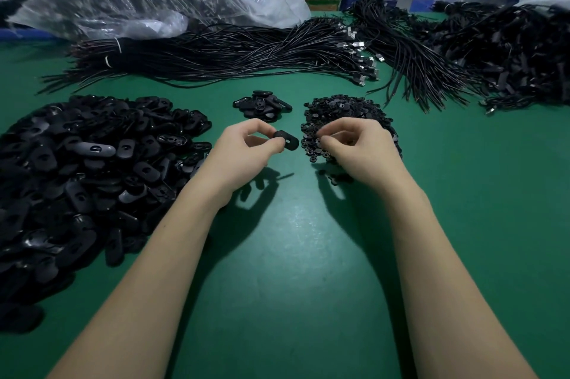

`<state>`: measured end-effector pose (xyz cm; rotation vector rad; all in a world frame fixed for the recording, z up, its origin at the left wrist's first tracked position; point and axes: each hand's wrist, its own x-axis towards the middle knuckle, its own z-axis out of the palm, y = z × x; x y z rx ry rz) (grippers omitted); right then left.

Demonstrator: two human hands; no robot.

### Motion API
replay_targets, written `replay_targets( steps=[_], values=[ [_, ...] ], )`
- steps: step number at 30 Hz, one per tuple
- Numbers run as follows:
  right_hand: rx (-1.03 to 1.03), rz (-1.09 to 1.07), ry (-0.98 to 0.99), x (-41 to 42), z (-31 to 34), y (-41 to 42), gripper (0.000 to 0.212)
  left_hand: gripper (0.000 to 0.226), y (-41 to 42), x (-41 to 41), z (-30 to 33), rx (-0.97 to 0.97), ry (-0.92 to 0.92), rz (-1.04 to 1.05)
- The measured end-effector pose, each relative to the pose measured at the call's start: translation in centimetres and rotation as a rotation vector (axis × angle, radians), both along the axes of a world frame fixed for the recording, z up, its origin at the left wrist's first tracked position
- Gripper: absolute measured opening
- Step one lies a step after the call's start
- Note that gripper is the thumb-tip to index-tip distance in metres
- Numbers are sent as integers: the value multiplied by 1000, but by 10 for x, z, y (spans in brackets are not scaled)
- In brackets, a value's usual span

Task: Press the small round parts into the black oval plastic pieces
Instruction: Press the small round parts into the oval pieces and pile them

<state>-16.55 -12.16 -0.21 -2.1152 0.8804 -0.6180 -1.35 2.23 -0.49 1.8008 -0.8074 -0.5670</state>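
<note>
In the head view, the left hand (243, 148) pinches 1 black oval piece (287, 140) by its end, above the green table (293, 255). The right hand (354, 147), fingers curled, picks at the pile of small round parts (339, 110); whether it grips 1 cannot be told. Both look light, stiff and slippery, best pinched at the edges.

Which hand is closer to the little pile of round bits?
Right. The right hand is over the round parts, fingertips in them; the left hand is beside the pile, holding an oval piece.

Two bare forearms, left hand (243, 147) and right hand (357, 147), no sleeves, gloves, rings or watch visible
</note>
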Motion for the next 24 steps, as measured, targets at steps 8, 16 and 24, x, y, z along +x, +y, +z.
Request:
replay_targets(
  steps=[8,16,24],
  values=[
    [-211,-74,319,10,-7,9,17,4,1,2,-1,-22,8,43],
    [-213,-114,339,19,-4,15,2,5,1,5,-1,-22,2,69],
    [-222,-117,389,20,2,12,13,6,1,7,-2,-13,1,64]
  ],
)
